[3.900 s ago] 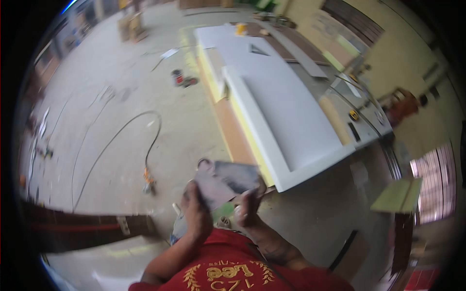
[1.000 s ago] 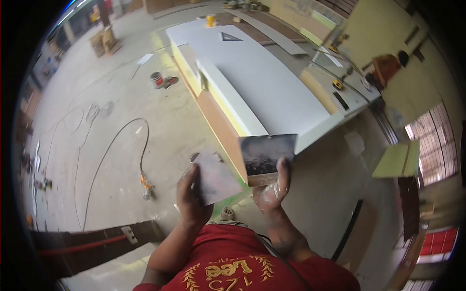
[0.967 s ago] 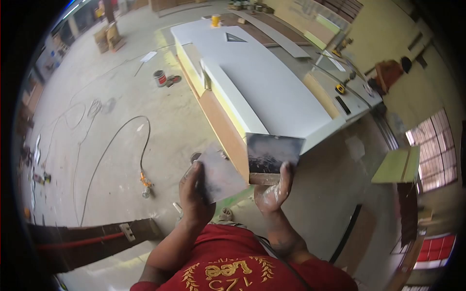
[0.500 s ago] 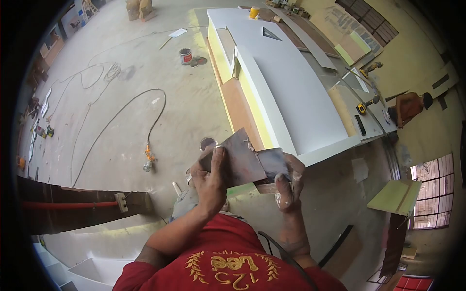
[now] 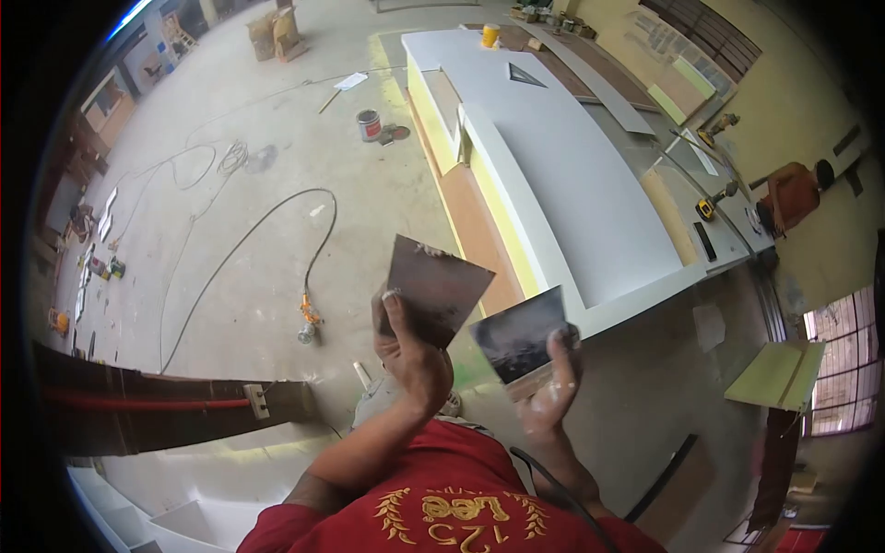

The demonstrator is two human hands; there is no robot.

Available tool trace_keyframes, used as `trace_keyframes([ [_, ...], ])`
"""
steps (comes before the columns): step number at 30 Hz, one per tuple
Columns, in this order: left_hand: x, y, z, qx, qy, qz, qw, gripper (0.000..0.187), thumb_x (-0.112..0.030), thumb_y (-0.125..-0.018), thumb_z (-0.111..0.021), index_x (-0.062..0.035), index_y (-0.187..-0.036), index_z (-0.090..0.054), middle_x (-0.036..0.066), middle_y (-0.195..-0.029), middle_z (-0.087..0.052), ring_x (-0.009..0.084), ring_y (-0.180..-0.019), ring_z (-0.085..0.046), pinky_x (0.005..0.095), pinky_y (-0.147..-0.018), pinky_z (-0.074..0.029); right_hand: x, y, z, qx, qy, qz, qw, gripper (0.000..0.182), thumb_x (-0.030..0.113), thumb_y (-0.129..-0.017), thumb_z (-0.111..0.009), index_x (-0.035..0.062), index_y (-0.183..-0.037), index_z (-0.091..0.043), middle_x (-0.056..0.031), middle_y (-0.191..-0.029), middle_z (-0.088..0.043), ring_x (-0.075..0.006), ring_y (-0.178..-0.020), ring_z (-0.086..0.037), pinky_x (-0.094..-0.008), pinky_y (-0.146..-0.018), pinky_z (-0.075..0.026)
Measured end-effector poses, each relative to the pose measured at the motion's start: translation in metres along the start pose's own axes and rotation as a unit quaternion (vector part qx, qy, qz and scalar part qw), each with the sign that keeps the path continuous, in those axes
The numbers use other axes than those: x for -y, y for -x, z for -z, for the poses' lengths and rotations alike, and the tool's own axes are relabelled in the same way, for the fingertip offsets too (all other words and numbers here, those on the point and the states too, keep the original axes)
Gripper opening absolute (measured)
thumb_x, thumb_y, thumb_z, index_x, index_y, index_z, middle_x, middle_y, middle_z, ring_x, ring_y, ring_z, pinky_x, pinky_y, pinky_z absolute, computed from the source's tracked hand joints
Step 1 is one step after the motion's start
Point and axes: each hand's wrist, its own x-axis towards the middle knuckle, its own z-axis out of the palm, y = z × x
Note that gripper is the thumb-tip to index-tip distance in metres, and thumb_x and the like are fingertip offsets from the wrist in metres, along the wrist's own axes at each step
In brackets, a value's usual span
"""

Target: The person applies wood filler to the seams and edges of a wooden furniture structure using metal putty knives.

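Space now shows between the left plate [image 5: 438, 293] and the right plate [image 5: 516, 336], which overlapped half a second ago. Pale paste [image 5: 431, 250] sits on the upper edge of the left plate, where it was on the side facing the right plate, so that plate seems to have been turned as it came away. For the work, I judge, this means each face is free of the other; the right plate carries only whitish smears on its dark face.

The left hand [image 5: 417, 361] pinches its plate at the lower left, thumb flat on the near face, most fingers hidden behind. Its forearm slants up and inward from the lower left. The right hand [image 5: 550, 394], spotted white, grips its plate at the right, thumb upright on the face and fingers round the edge; a wooden strip [image 5: 533, 379] runs along the bottom. That wrist stands lower than the left plate, its forearm leaning inward.

Both plates are held in the air before the body, beside the near end of the white panel [image 5: 599, 203].
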Motion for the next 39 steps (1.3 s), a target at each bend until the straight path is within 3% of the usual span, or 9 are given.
trace_keyframes([
  [5,0.012,0.021,0.013,0.119,-0.131,-0.032,0.984,0.026,-0.021,-0.109,-0.052,0.0002,-0.115,-0.065,0.004,-0.101,-0.068,0.0086,-0.086,-0.060,0.0248,-0.075,-0.049,0.003,0.019,-0.012,-0.008,0.050,0.009,0.999,0.023,0.016,-0.100,-0.063,-0.0018,-0.114,-0.062,-0.0010,-0.096,-0.060,-0.0087,-0.087,-0.052,-0.0247,-0.079,-0.043],
  [11,-0.003,0.004,0.043,0.403,-0.358,-0.059,0.840,0.020,0.000,-0.100,-0.060,0.0062,-0.117,-0.067,0.013,-0.098,-0.073,0.0160,-0.082,-0.069,0.0280,-0.071,-0.054,0.024,0.009,0.007,0.007,0.122,0.081,0.989,0.021,0.011,-0.097,-0.067,-0.0034,-0.112,-0.064,-0.0004,-0.091,-0.063,-0.0071,-0.083,-0.054,-0.0231,-0.074,-0.044],
  [19,-0.030,-0.016,0.032,0.570,-0.401,0.192,0.691,0.020,-0.008,-0.099,-0.062,0.0089,-0.105,-0.072,0.013,-0.086,-0.075,0.0124,-0.075,-0.067,0.0291,-0.071,-0.054,0.029,-0.007,0.047,0.133,0.214,0.097,0.963,0.020,0.008,-0.095,-0.070,-0.0034,-0.110,-0.064,0.0004,-0.088,-0.064,-0.0068,-0.077,-0.055,-0.0231,-0.072,-0.047],
  [22,-0.030,-0.017,0.037,0.543,-0.351,0.239,0.725,0.023,-0.012,-0.100,-0.062,0.0079,-0.109,-0.071,0.008,-0.089,-0.074,0.0105,-0.080,-0.065,0.0285,-0.072,-0.053,0.039,-0.007,0.047,0.062,0.176,0.110,0.976,0.019,0.010,-0.096,-0.069,-0.0022,-0.110,-0.063,0.0001,-0.091,-0.064,-0.0064,-0.080,-0.055,-0.0230,-0.074,-0.047],
  [26,-0.011,0.011,0.046,0.176,-0.109,0.314,0.927,0.026,-0.024,-0.105,-0.058,-0.0032,-0.091,-0.065,-0.003,-0.078,-0.059,0.0083,-0.072,-0.056,0.0257,-0.068,-0.049,0.039,-0.016,0.053,-0.042,0.160,0.259,0.952,0.040,0.024,-0.106,-0.054,-0.0037,-0.134,-0.049,-0.0093,-0.119,-0.056,-0.0142,-0.109,-0.052,-0.0310,-0.098,-0.042],
  [28,-0.003,0.017,0.059,0.211,-0.069,0.288,0.931,0.035,-0.023,-0.104,-0.060,0.0009,-0.129,-0.057,0.009,-0.109,-0.064,0.0204,-0.096,-0.063,0.0338,-0.078,-0.056,0.031,-0.013,0.049,-0.059,0.144,0.304,0.940,0.044,0.026,-0.107,-0.050,-0.0052,-0.139,-0.045,-0.0138,-0.131,-0.049,-0.0186,-0.120,-0.048,-0.0353,-0.106,-0.038],
  [31,-0.011,0.036,0.045,0.207,-0.046,0.291,0.933,0.031,-0.022,-0.104,-0.061,-0.0024,-0.128,-0.056,0.008,-0.109,-0.063,0.0179,-0.099,-0.061,0.0329,-0.085,-0.054,0.009,0.007,0.047,0.048,0.144,0.351,0.924,0.046,0.023,-0.108,-0.047,-0.0074,-0.143,-0.041,-0.0178,-0.143,-0.043,-0.0233,-0.127,-0.046,-0.0386,-0.109,-0.035],
  [35,-0.013,0.050,0.048,0.154,-0.075,0.185,0.968,0.017,-0.024,-0.103,-0.065,-0.0077,-0.108,-0.060,0.003,-0.105,-0.063,0.0107,-0.099,-0.060,0.0270,-0.088,-0.050,0.028,0.018,0.043,0.193,0.201,0.316,0.907,0.044,0.020,-0.107,-0.051,-0.0029,-0.144,-0.043,-0.0165,-0.120,-0.060,-0.0199,-0.102,-0.060,-0.0349,-0.091,-0.047],
  [39,-0.012,0.043,0.072,0.216,-0.245,0.044,0.944,0.024,-0.021,-0.105,-0.060,-0.0051,-0.122,-0.061,0.004,-0.116,-0.059,0.0131,-0.108,-0.058,0.0299,-0.092,-0.050,0.040,0.020,0.054,0.348,0.259,0.202,0.878,0.036,0.016,-0.105,-0.056,0.0018,-0.138,-0.053,-0.0118,-0.085,-0.066,-0.0140,-0.075,-0.061,-0.0308,-0.073,-0.050],
])
